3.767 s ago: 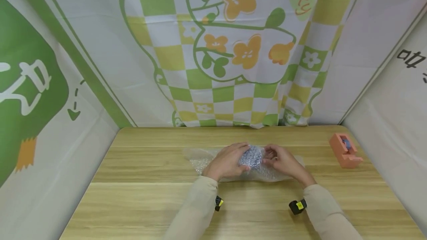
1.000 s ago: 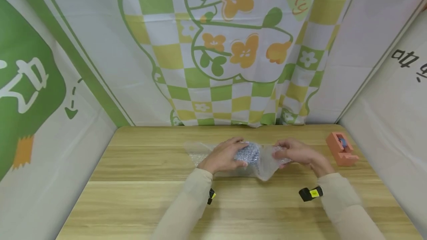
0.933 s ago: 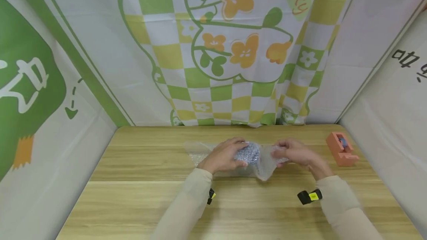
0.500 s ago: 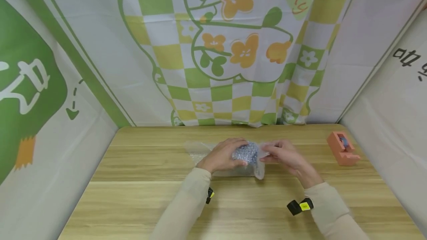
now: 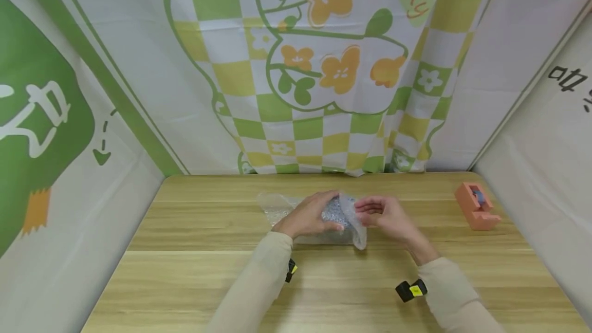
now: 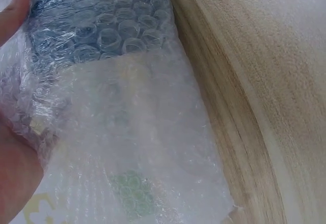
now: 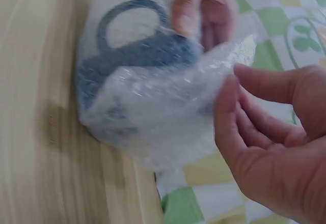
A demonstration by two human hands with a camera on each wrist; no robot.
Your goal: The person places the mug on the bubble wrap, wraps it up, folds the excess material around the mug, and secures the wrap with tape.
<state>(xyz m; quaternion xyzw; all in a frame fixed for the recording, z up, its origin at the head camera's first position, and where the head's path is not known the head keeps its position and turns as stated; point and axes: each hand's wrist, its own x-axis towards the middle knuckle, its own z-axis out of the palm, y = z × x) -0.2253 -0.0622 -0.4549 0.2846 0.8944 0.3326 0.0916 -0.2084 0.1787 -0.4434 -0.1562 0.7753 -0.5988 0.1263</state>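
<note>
A blue mug [image 7: 137, 53] lies in clear bubble wrap [image 7: 158, 112]; its ring-shaped handle shows through the plastic in the right wrist view. My left hand [image 5: 307, 216] grips the wrapped mug from its left side, thumb toward me and fingers over the far side. At the right end a flap of the wrap stands raised and folded toward the mug. My right hand [image 5: 390, 220] pinches this flap's edge between thumb and forefinger. The left wrist view shows a loose flat stretch of wrap beside the bundle.
An orange tape dispenser [image 5: 476, 207] with a blue roll stands at the table's right side. The wooden table [image 5: 194, 271] ends at a patterned curtain [image 5: 310, 130] behind the bundle. White cloth walls rise on both sides.
My right hand has moved left, bringing the right end of the bubble wrap up against the mug. My left hand has kept its grip on the bundle almost in place.
</note>
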